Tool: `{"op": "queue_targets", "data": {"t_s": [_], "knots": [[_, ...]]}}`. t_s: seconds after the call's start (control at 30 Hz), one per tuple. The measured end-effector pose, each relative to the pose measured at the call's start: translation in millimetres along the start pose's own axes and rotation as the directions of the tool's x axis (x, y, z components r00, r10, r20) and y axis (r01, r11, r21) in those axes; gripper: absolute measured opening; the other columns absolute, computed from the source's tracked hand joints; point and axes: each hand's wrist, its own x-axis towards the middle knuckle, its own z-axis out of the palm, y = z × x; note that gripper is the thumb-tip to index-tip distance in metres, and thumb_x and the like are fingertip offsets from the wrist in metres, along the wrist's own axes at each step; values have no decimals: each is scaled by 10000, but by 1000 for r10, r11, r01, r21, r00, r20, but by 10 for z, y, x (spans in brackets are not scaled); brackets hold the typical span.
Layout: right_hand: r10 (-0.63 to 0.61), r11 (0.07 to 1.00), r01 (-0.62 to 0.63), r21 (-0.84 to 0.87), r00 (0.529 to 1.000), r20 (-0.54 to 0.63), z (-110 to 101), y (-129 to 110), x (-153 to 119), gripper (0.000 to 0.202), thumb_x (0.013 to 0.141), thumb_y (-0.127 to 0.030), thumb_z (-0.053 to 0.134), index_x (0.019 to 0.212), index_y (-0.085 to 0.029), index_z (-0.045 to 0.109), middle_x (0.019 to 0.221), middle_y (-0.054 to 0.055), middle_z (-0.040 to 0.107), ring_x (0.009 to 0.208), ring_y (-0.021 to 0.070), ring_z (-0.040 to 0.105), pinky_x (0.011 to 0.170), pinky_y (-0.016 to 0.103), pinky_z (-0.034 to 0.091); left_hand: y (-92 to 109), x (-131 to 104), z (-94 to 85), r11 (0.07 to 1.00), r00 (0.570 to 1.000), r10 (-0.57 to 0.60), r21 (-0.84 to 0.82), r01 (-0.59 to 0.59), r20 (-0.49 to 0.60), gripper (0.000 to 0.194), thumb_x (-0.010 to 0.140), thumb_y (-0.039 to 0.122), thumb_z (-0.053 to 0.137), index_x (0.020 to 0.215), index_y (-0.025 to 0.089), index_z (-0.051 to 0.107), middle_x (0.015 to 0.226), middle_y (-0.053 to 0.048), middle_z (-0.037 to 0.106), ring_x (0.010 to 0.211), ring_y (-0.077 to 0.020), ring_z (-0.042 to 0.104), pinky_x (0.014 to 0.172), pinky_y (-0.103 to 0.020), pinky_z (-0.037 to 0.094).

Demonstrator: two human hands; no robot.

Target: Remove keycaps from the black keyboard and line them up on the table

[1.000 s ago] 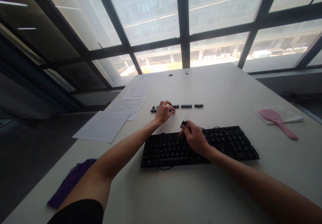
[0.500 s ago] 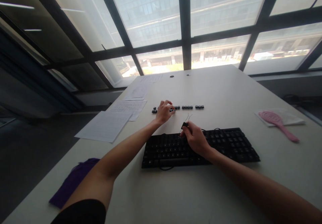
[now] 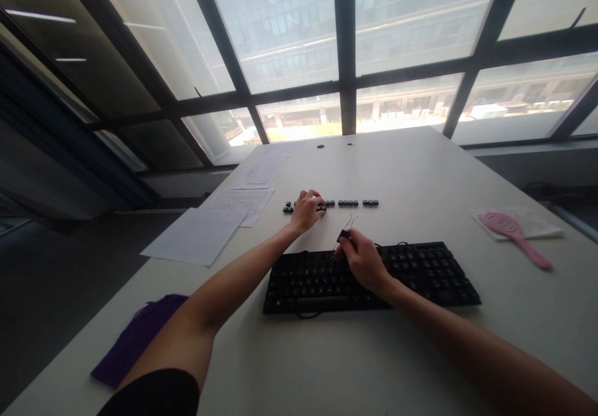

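Observation:
A black keyboard point(image 3: 308, 285) lies across the desk in front of me. Beyond it, small black keycaps point(image 3: 348, 203) stand in a broken row. My left hand point(image 3: 306, 210) reaches over to the row, fingers curled down and closed on a keycap point(image 3: 321, 208) just in front of the others; part of the row is hidden behind this hand. Over the upper part of the keyboard, my right hand point(image 3: 365, 260) pinches a keycap puller point(image 3: 344, 235) with a black handle and thin wire prongs at both ends. One pair of wires points up and away, the other down toward the keys.
Printed papers point(image 3: 194, 235) lie along the desk's left side. A purple cloth or bag point(image 3: 140, 338) is beside my left forearm. On the right, a pink hairbrush point(image 3: 509, 229) rests partly on a white packet point(image 3: 544, 226). Windows rise behind the desk's far edge.
The camera view has shifted slightly. Both hands keep almost the same places, the left at the row of keycaps and the right with the keycap puller over the keyboard.

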Motion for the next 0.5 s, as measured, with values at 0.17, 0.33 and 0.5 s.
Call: {"op": "queue_targets", "data": {"t_s": [0.17,0.33,0.5], "knots": [[8,999,-4,35,994,-109,-15,-6,30,186,950,-332,492,832,-209,567,772,38,688,690,187,638,677,305,475,250,-171,-164,998,1000,11,-57,-12,-17,193,800,175,724,990,210,724,1070,-72,628,1042,-263,518,986,-435,449],[0,999,8,37,980,-201,-73,-26,101,177,960,-348,475,893,-210,564,810,40,671,688,178,634,641,291,474,660,-551,-399,983,998,57,-176,-54,10,160,883,159,612,999,216,706,1013,-49,664,995,-231,565,964,-417,449],[-11,1000,10,-5,980,-196,-148,-31,114,188,961,-368,474,887,-211,547,799,34,652,671,174,632,635,288,475,876,-887,-483,964,999,-7,-266,16,34,156,876,156,601,960,223,714,989,-48,686,985,-239,591,932,-426,469]]}}
